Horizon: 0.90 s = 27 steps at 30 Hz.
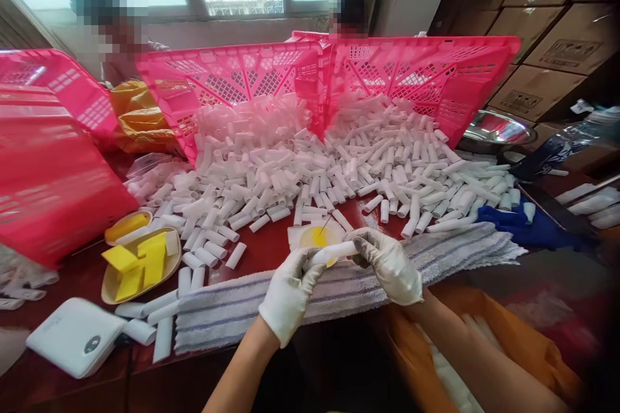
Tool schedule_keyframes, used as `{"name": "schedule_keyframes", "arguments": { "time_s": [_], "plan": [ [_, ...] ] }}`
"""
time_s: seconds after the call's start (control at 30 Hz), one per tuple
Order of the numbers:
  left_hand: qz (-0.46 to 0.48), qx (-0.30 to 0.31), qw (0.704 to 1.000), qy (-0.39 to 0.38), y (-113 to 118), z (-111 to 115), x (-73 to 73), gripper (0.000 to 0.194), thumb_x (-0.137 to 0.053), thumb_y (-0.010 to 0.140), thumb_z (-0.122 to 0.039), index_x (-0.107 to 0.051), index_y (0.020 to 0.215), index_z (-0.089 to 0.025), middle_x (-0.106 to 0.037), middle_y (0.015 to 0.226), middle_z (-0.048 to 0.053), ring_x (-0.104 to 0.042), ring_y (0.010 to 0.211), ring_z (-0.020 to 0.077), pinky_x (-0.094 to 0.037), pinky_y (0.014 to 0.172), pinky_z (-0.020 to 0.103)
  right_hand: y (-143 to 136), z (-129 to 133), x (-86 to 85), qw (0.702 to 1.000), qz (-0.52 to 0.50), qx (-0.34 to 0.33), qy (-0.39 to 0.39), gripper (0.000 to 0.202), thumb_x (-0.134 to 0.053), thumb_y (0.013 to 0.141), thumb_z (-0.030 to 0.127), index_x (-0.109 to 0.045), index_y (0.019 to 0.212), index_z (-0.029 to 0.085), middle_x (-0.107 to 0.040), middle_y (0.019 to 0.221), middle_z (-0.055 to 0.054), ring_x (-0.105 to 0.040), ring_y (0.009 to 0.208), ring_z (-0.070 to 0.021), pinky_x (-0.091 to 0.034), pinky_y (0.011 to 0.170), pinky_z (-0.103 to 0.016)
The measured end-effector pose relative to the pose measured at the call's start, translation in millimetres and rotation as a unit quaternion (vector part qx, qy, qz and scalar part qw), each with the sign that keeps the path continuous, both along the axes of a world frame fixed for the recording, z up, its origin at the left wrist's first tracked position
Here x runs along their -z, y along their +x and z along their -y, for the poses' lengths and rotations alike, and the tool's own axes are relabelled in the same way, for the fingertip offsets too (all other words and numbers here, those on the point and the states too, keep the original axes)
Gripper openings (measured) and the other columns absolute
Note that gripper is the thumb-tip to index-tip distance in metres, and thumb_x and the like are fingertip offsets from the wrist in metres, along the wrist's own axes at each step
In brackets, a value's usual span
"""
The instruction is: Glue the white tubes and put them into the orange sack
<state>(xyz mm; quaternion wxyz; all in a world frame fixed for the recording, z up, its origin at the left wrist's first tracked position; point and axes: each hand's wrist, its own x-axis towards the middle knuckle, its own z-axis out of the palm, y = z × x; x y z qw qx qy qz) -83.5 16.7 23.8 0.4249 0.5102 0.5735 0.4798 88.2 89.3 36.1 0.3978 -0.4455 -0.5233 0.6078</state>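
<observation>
Over towel (223,313) | L hand (289,295), R hand (391,266) inward | tube (334,252) pinched btwn

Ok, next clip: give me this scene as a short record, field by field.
Left hand: gloved left hand, gripping one end of a white tube
Right hand: gloved right hand, fingers at the tube's other end; glove smudged dark
Under the hands: striped towel along the near edge of the red table
Ahead: large heap of white tubes before pink crates
Left side: beige dish of yellow pieces; white device, purpose unclear
Right side: metal basin, bottle
Background: two people, partly hidden; stacked cardboard boxes
</observation>
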Motion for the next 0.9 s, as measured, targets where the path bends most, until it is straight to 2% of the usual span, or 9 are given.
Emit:
{"name": "schedule_keyframes", "arguments": {
  "time_s": [0.13,0.23,0.3,0.37,0.43,0.5,0.67,0.83,0.9],
  "plan": [
    [-0.105,0.023,0.994,0.017,-3,2,-6.5,0.029,-0.046,0.086,-0.042,-0.058,0.097,-0.019,-0.063,0.089,0.004,-0.058,0.08,0.0151,-0.045,0.074,0.027,7,3,1.6,0.996,0.063,-0.022,0.051,0.038,-0.057,0.078,0.052,-0.06,0.088,0.016,-0.056,0.066,0.0,-0.048,0.053,-0.0093,-0.038,0.048,-0.022],
    [-0.161,0.012,0.987,0.007,-1,1,-9.8,0.034,-0.039,0.087,-0.046,-0.057,0.079,-0.018,-0.058,0.072,0.001,-0.051,0.065,0.0125,-0.039,0.062,0.025,10,8,-0.2,0.968,0.147,-0.063,0.196,0.027,-0.05,0.085,0.041,-0.061,0.09,0.017,-0.06,0.073,-0.002,-0.053,0.061,-0.0121,-0.041,0.054,-0.024],
    [-0.132,-0.002,0.99,-0.039,5,-2,-10.0,0.043,-0.034,0.086,-0.051,-0.052,0.067,-0.017,-0.053,0.062,0.001,-0.046,0.056,0.0112,-0.035,0.054,0.024,11,11,-3.3,0.901,0.208,-0.073,0.374,0.022,-0.046,0.087,0.033,-0.061,0.081,0.017,-0.058,0.069,-0.003,-0.052,0.063,-0.013,-0.04,0.059,-0.025],
    [-0.051,0.021,0.99,-0.128,13,-5,-9.4,0.049,-0.028,0.085,-0.056,-0.046,0.06,-0.018,-0.046,0.053,-0.001,-0.039,0.046,0.0097,-0.03,0.046,0.023,9,14,-6.1,0.797,0.266,-0.046,0.54,0.026,-0.045,0.086,0.029,-0.057,0.066,0.018,-0.052,0.058,-0.002,-0.046,0.058,-0.013,-0.036,0.058,-0.027],
    [0.006,0.046,0.98,-0.193,24,-7,-8.5,0.051,-0.025,0.084,-0.058,-0.042,0.056,-0.019,-0.039,0.045,-0.003,-0.033,0.04,0.009,-0.026,0.043,0.023,5,16,-6.1,0.718,0.304,-0.002,0.625,0.033,-0.042,0.086,0.028,-0.05,0.055,0.018,-0.046,0.051,-0.001,-0.041,0.053,-0.0128,-0.032,0.055,-0.028],
    [-0.018,0.013,0.983,-0.18,37,-8,-7.3,0.05,-0.028,0.084,-0.057,-0.041,0.054,-0.019,-0.04,0.046,-0.002,-0.036,0.042,0.0101,-0.029,0.045,0.024,0,19,-2.6,0.714,0.321,0.043,0.621,0.035,-0.039,0.087,0.024,-0.048,0.053,0.018,-0.046,0.05,-0.002,-0.041,0.051,-0.0124,-0.031,0.055,-0.028],
    [-0.146,-0.114,0.981,-0.065,64,-4,-6.1,0.041,-0.029,0.085,-0.044,-0.046,0.057,-0.02,-0.056,0.059,0.005,-0.051,0.057,0.0155,-0.038,0.06,0.028,6,29,6.2,0.781,0.338,0.148,0.503,0.035,-0.036,0.089,0.018,-0.048,0.056,0.017,-0.049,0.049,0.0,-0.044,0.046,-0.0097,-0.031,0.05,-0.024],
    [-0.024,0.063,0.982,-0.174,73,-3,-14.8,0.048,-0.023,0.086,-0.051,-0.041,0.055,-0.02,-0.047,0.049,0.001,-0.042,0.043,0.0125,-0.035,0.047,0.026,33,36,-11.1,0.692,0.38,0.076,0.608,0.04,-0.034,0.089,0.022,-0.049,0.052,0.018,-0.049,0.048,-0.003,-0.044,0.048,-0.0133,-0.032,0.053,-0.027],
    [-0.028,0.062,0.982,-0.174,74,-5,-16.6,0.049,-0.023,0.087,-0.05,-0.044,0.056,-0.02,-0.049,0.048,0.002,-0.043,0.043,0.0129,-0.036,0.046,0.027,33,38,-12.7,0.698,0.381,0.076,0.602,0.041,-0.033,0.09,0.023,-0.05,0.053,0.018,-0.05,0.048,-0.003,-0.045,0.048,-0.0134,-0.033,0.052,-0.027]
  ]
}}
